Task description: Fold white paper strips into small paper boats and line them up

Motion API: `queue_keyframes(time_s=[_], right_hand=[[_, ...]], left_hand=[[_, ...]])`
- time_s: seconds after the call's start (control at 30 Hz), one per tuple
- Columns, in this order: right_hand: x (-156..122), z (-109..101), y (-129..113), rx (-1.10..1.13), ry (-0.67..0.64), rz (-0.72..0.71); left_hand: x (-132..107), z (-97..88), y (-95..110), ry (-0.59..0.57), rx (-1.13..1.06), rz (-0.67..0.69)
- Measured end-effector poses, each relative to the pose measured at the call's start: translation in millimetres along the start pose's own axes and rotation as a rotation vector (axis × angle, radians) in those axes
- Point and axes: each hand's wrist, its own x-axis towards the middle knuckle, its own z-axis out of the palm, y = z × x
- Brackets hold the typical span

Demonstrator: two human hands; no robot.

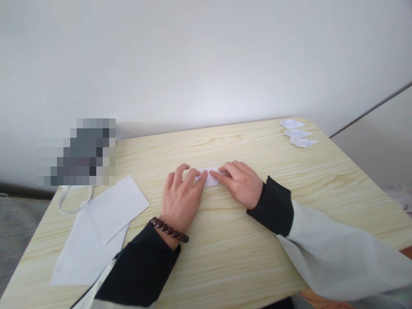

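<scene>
A small folded white paper piece [210, 177] lies flat on the light wooden table [244, 253] near its middle. My left hand [180, 197], with a dark bead bracelet at the wrist, rests on the paper's left end, fingers curled and pressing down. On the paper's right end lies my right hand [240, 182], its fingers bent and the index finger pointing left along the fold. Most of the paper is hidden under the fingers of both hands.
Two overlapping white sheets [99, 227] lie at the table's left, next to a clear looped strip [74, 199]. Three small folded white paper shapes [298, 133] sit at the far right corner. A blurred-out patch stands at the left, against the white wall.
</scene>
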Motion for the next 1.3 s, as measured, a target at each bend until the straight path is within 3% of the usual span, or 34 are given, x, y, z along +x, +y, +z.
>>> queue_keyframes(time_s=[0.3,1.07,1.3], right_hand=[[-6.5,3.5,-1.8,0.047,0.059,0.065],[-6.9,2.9,-3.4,0.103,0.025,0.128],[1.7,-0.8,-2.7,0.214,0.01,0.192]], left_hand=[[-5.6,-5.0,9.4,0.038,0.06,-0.034],[-20.8,-13.0,0.2,0.036,0.059,-0.085],[-11.6,-4.4,-5.7,-0.028,-0.066,-0.247]])
